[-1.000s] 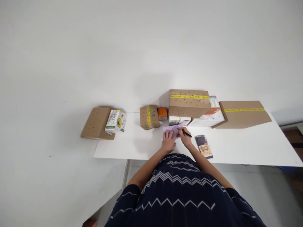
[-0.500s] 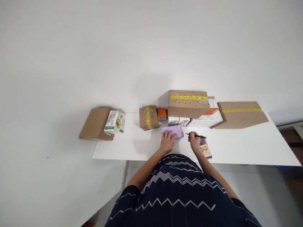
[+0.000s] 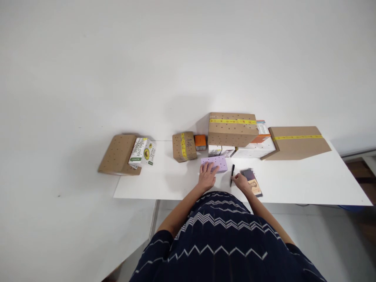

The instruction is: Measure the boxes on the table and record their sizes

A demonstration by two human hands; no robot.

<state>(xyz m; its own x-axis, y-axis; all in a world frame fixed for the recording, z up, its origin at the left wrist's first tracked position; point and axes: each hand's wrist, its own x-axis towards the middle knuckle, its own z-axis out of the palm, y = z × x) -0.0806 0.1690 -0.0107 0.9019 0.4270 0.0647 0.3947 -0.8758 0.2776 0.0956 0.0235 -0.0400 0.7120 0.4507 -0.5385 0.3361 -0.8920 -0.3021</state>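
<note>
My left hand [image 3: 207, 175] lies flat with its fingers spread on the near edge of a flat purple box [image 3: 215, 162] dotted with small holes. My right hand [image 3: 242, 182] rests on the white table [image 3: 293, 184] just right of it. Its fingertips are closed on the near end of a black pen [image 3: 232, 171], which points away from me and lies low against the tabletop. A phone or card with a picture on it [image 3: 253, 182] lies right beside my right hand.
Along the wall stand a small brown box with yellow tape [image 3: 184, 146], an orange box [image 3: 201, 141], a large taped brown box [image 3: 232, 128] on white boxes [image 3: 255, 149] and a flat brown box [image 3: 296, 141]. Far left sit a leaning brown box [image 3: 117, 154] and an avocado-print carton [image 3: 143, 151].
My right hand has drawn back from the purple box towards me and to the right. The pen has swung from lying across to pointing away, down at the tabletop. My left hand has stayed put.
</note>
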